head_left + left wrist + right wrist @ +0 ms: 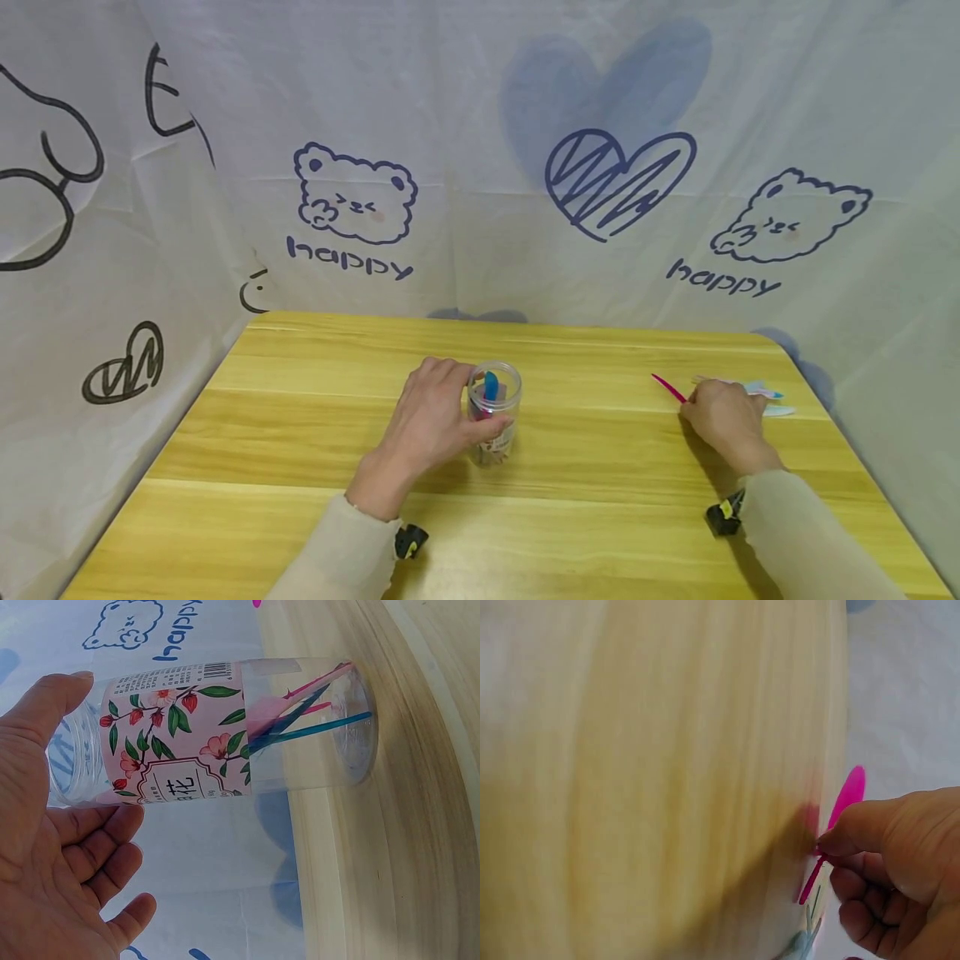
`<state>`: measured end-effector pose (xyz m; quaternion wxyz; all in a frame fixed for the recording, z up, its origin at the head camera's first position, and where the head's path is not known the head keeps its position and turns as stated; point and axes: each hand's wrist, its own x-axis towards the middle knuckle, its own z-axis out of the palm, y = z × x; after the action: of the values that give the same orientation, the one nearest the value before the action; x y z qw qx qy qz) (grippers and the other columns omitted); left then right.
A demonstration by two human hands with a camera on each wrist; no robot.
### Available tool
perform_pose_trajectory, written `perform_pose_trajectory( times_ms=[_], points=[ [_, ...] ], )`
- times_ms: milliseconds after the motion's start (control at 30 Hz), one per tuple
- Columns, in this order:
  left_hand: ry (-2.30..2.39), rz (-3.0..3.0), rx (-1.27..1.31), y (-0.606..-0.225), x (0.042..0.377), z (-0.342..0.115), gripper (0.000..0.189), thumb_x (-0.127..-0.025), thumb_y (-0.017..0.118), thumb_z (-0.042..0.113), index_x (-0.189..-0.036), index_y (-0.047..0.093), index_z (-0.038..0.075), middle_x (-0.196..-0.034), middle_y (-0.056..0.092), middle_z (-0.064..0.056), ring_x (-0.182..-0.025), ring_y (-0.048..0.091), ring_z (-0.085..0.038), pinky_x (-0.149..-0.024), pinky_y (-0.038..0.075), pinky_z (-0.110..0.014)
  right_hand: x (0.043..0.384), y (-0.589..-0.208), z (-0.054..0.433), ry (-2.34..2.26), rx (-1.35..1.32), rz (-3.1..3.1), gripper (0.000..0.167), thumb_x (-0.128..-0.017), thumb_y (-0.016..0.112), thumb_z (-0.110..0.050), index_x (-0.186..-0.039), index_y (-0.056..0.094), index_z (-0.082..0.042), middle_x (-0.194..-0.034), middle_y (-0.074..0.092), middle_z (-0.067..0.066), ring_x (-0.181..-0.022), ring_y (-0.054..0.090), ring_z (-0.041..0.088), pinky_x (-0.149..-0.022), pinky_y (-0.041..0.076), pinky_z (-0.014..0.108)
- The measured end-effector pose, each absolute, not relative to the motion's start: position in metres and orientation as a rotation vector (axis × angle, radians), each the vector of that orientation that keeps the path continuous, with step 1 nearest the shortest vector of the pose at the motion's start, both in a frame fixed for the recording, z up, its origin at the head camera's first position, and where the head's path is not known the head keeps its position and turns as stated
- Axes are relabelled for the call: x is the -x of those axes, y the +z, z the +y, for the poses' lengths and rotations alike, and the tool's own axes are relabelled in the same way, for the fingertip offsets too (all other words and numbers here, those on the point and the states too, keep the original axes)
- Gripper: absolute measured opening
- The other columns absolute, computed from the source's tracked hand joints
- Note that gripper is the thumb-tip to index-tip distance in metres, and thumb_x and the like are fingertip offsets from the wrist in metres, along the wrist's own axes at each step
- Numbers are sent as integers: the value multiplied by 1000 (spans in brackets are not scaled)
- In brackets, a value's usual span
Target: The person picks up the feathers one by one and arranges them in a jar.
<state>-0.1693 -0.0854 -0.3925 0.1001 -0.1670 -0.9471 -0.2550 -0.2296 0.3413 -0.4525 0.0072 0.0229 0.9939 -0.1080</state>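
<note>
My left hand [429,415] grips a clear plastic jar [307,769] near its rim, thumb on one side and index finger on the other. The jar stands upright on the table, lidless, with a pink flowered label [176,731]. Inside lean several thin pink and teal stems [315,727]; a blue rounded spoon end [491,385] shows through its mouth. Far to the right, my right hand [723,417] pinches a bright pink plastic spoon [849,796] by its thin handle between thumb and index finger, low over the table. Pale blue and white spoons [778,411] lie beside that hand, partly hidden by it.
The yellow wood-grain table [585,533] stretches across the front. White cloth [465,100] with bear and heart drawings hangs behind it and on both sides. Near each wrist sits a small black camera [724,515].
</note>
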Motion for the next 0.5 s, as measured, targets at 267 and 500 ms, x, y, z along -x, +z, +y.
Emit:
perform_pose_trajectory(
  times_ms=[267,500],
  points=[
    [-755,-2805,492,-394,170,-86,73,-81,85,61,-127,69,6,-121,71,-7,-117,58,-28,-109,45,-49,229,-460,328,-487,57,3300,15,-100,64,-17,-96,70,-4,-85,74,13,-81,66,42,-83,33,65],
    [-764,-2806,487,-394,171,-86,73,-81,86,61,-127,69,7,-120,70,-7,-119,58,-28,-110,45,-49,224,-461,312,-675,160,3492,16,-96,71,-12,-101,72,3,-96,76,23,-89,66,48,-86,35,65]
  ],
)
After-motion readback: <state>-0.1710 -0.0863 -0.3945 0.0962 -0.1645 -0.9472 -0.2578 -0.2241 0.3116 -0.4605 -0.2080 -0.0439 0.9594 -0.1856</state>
